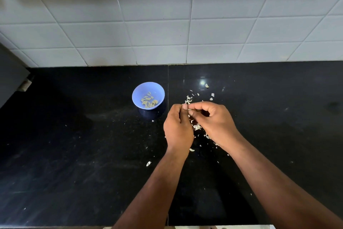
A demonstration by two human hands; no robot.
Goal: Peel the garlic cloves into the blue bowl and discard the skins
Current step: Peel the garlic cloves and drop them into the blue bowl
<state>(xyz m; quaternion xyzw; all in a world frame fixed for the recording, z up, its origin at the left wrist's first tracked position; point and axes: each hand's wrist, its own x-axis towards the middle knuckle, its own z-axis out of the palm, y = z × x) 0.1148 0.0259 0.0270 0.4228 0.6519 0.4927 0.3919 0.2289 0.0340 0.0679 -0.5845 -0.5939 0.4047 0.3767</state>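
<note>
Two hands meet over the worktop: left hand and right hand both pinch one garlic clove, right of the blue bowl. Best to strip skin away gently, then drop the clove in the bowl.

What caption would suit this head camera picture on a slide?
Two hands, left hand and right hand, peel a garlic clove beside a blue bowl of peeled cloves, skins scattered on the black counter.

- One head-worn wide-angle view, looking forward and steeply down at the black tabletop.
- It faces the tiled wall; both forearms reach in from below, close.
</note>
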